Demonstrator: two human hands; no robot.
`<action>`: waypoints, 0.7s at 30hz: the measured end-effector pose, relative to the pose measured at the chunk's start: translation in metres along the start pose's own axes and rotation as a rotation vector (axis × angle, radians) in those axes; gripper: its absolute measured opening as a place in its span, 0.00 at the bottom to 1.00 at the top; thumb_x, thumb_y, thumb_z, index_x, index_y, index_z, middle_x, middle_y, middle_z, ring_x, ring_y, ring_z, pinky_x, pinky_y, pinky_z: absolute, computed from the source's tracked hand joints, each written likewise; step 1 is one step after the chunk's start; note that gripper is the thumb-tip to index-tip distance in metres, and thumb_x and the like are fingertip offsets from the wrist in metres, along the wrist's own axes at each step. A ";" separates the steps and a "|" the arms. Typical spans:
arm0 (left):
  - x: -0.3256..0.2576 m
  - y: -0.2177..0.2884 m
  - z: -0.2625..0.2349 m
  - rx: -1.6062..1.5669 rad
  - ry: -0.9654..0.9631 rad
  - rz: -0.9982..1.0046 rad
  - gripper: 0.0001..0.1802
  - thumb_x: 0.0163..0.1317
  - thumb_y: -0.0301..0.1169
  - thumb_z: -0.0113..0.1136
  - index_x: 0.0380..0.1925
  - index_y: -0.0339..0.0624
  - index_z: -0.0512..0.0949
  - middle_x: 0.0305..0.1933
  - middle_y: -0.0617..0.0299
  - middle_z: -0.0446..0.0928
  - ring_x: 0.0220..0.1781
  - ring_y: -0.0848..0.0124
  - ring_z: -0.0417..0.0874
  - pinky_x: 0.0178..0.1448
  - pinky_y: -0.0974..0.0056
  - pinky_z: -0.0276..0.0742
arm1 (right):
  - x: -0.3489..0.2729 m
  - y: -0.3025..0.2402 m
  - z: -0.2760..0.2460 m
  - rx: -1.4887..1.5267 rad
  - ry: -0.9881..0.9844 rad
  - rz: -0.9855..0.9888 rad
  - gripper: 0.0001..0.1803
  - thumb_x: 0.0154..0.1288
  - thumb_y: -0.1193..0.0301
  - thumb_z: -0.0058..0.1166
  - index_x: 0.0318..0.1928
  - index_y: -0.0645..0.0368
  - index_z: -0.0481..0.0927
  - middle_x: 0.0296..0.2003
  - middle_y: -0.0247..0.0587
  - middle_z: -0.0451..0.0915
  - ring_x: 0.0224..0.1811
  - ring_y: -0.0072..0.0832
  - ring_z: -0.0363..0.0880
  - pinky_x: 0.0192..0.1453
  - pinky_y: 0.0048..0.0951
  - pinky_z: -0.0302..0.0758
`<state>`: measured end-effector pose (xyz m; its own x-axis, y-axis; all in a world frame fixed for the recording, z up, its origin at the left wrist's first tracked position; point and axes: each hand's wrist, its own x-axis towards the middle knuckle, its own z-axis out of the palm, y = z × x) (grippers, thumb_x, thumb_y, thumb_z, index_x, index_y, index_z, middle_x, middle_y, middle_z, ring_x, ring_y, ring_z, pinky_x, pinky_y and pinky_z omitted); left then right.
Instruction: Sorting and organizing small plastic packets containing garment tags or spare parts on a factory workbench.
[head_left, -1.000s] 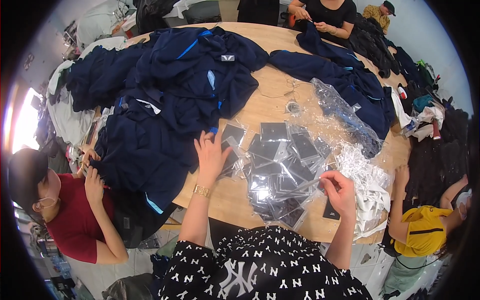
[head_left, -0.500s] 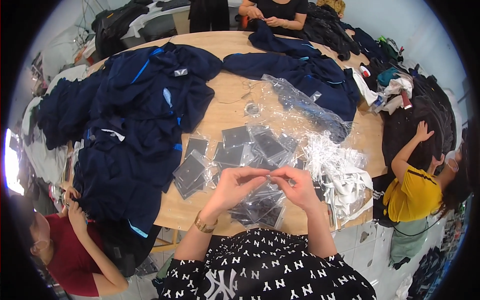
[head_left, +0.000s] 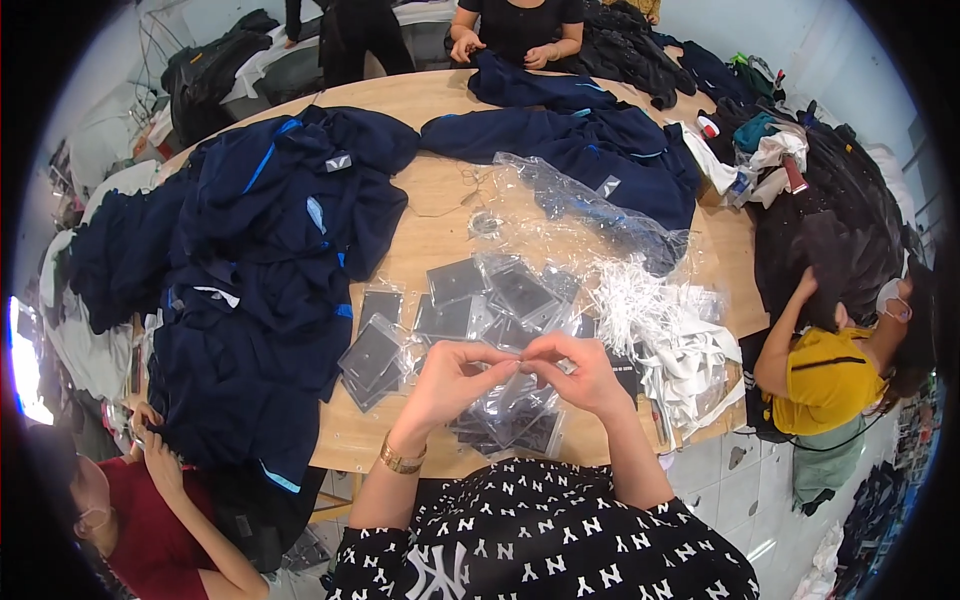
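My hands have stayed joined since half a second ago: left hand (head_left: 450,380) and right hand (head_left: 585,375) pinch a small clear bag (head_left: 520,366) between meeting fingertips (its contents too small to tell), just above the heap of bags (head_left: 500,300) on the table (head_left: 430,225)

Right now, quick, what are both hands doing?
Left hand: fingers pinched shut on something small; cannot tell what.
Right hand: pinched shut on the same spot.
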<state>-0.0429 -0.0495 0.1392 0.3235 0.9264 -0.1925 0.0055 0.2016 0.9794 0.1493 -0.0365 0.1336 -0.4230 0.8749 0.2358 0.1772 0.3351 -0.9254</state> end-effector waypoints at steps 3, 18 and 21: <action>0.000 0.000 0.008 0.066 0.085 0.103 0.08 0.54 0.27 0.60 0.31 0.32 0.80 0.28 0.63 0.79 0.24 0.85 0.72 0.26 0.80 0.66 | 0.000 -0.004 0.000 0.112 0.016 0.070 0.07 0.56 0.78 0.54 0.36 0.61 0.75 0.25 0.36 0.78 0.22 0.18 0.76 0.24 0.18 0.70; 0.001 0.000 0.003 -0.445 0.257 0.433 0.04 0.62 0.25 0.47 0.30 0.37 0.66 0.34 0.53 0.76 0.24 0.79 0.71 0.29 0.75 0.70 | 0.002 0.035 -0.005 1.094 0.031 0.316 0.05 0.60 0.76 0.51 0.35 0.66 0.73 0.23 0.37 0.75 0.21 0.19 0.70 0.24 0.19 0.67; 0.002 0.002 0.003 -0.472 0.280 0.442 0.03 0.61 0.24 0.50 0.29 0.36 0.67 0.30 0.56 0.76 0.24 0.78 0.73 0.30 0.75 0.71 | 0.001 0.028 -0.006 1.193 0.009 0.349 0.10 0.63 0.74 0.47 0.42 0.67 0.74 0.27 0.37 0.75 0.24 0.20 0.70 0.28 0.19 0.68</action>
<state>-0.0394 -0.0484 0.1415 -0.0557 0.9875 0.1472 -0.5022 -0.1551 0.8507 0.1587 -0.0242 0.1101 -0.5086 0.8573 -0.0794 -0.6414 -0.4388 -0.6293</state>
